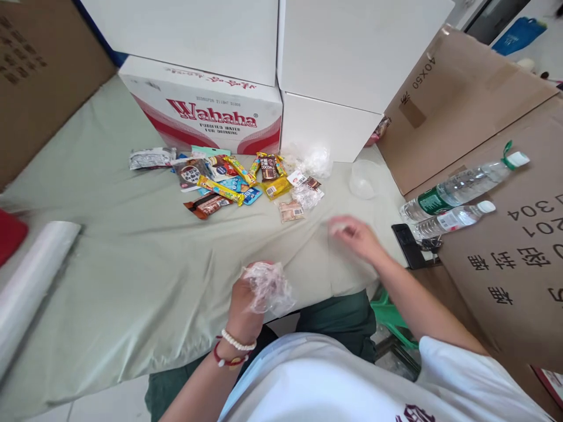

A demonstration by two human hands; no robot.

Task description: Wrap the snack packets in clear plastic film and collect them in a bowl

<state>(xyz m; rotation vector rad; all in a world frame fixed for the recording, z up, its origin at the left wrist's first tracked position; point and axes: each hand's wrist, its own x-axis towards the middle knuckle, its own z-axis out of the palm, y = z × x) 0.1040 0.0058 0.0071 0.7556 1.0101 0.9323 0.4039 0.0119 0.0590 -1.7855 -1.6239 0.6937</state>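
Crumpled clear plastic film (269, 287) bunches out of my left hand (243, 298), whose fingers are closed around it near the table's front edge. White beads and a red cord circle that wrist. To the right, my right hand (355, 235) is over the cloth, its fingers smeared by motion; nothing clear shows in it. Beyond my hands lies a heap of snack packets: a yellow stick packet (221, 190), a brown cocoa packet (268, 169), a yellow wrapper (277, 188) and several others. Nearest my right hand is a small beige packet (291, 211).
A Wahaha carton (211, 114) and white boxes wall off the back. More crumpled film (317, 159) and a clear plastic bowl (364, 179) sit behind. Two water bottles (472, 186) and a black phone (409, 246) are at right. A white roll (37, 293) lies left.
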